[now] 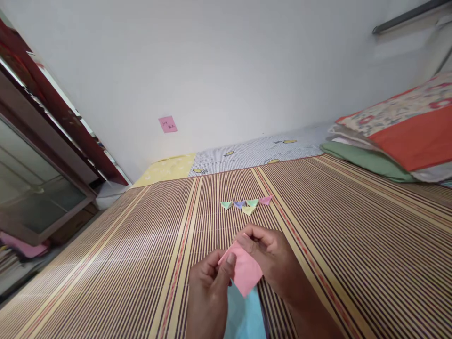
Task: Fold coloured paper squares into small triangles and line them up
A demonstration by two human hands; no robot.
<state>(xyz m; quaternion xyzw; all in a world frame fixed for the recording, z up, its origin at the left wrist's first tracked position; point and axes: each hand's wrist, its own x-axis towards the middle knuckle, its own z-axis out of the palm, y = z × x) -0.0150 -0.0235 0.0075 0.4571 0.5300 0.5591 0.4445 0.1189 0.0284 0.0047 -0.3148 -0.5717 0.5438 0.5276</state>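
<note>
My left hand and my right hand both pinch a pink square of paper, held just above the striped bamboo mat. The left thumb presses on the paper's left corner; the right fingers grip its upper edge. Under my hands lies a light blue sheet of paper. Further away on the mat sit several small folded paper triangles, green, purple, yellow and pink, in a short row.
A white wall with a pink sticky note stands behind the bed. Stacked pillows and folded bedding lie at the right. A dark wooden cabinet with glass is at the left.
</note>
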